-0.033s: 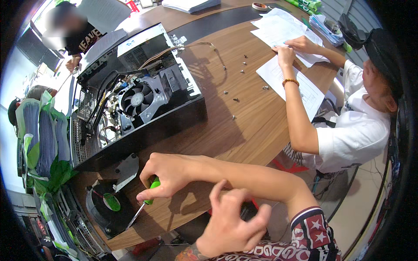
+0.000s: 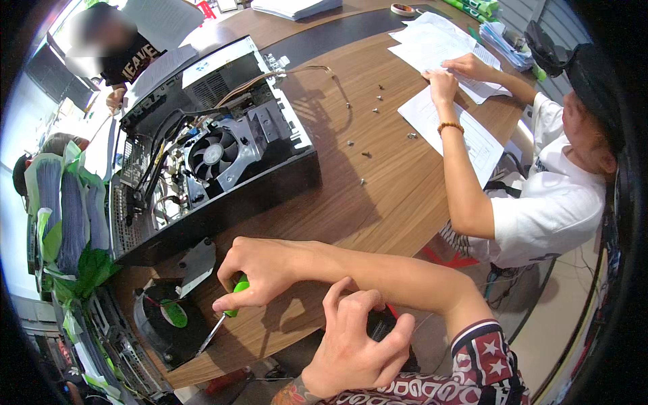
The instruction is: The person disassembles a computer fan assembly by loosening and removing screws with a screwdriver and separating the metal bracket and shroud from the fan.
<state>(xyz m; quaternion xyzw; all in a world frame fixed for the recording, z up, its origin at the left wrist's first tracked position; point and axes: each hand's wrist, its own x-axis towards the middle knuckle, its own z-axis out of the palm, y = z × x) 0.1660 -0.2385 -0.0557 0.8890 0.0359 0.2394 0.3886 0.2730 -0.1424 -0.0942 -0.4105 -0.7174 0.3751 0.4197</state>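
My right hand (image 2: 260, 273) is wrapped round the green handle of a screwdriver (image 2: 233, 312). The metal shaft slants down to the corner of a black blower fan (image 2: 162, 327) lying on the table; I cannot tell if the tip sits on a screw. My left hand (image 2: 358, 341) holds nothing, its fingers bent and apart, the index fingertip at the underside of my right forearm. A metal bracket (image 2: 197, 266) leans by the fan. Beyond my right hand is an opened computer case (image 2: 236, 202) with a round cooling fan (image 2: 212, 155) and cables inside.
Several loose screws (image 2: 366, 154) are scattered on the wooden table (image 2: 337, 223). At the right, a person in a white shirt (image 2: 553, 196) handles paper sheets (image 2: 445, 128). Another person (image 2: 138, 61) is across the table. Bundled papers (image 2: 61, 209) stand at the left. A tape roll (image 2: 403, 10) lies far back.
My left hand has shifted very slightly left, with its fingers a little more bent. My right hand and the screwdriver stay almost still.
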